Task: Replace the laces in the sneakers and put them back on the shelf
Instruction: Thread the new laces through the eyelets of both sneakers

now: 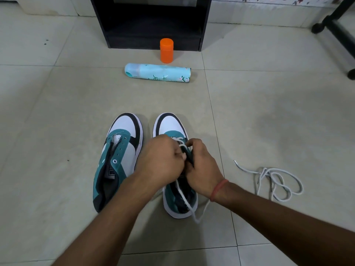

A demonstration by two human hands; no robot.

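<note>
Two teal, white and black sneakers stand side by side on a pale tiled floor [57, 112], toes pointing away. The left sneaker [117, 160] has bare eyelets. Over the right sneaker [173, 127] both hands meet: the left hand [161, 158] and the right hand [201, 169] each pinch a white lace [184, 200] that trails off the heel. A loose lace [276, 181] lies tangled to the right. Further off, a light blue spray can [157, 72] lies on its side before an upright orange container [166, 50] and a black shelf [151, 22].
</note>
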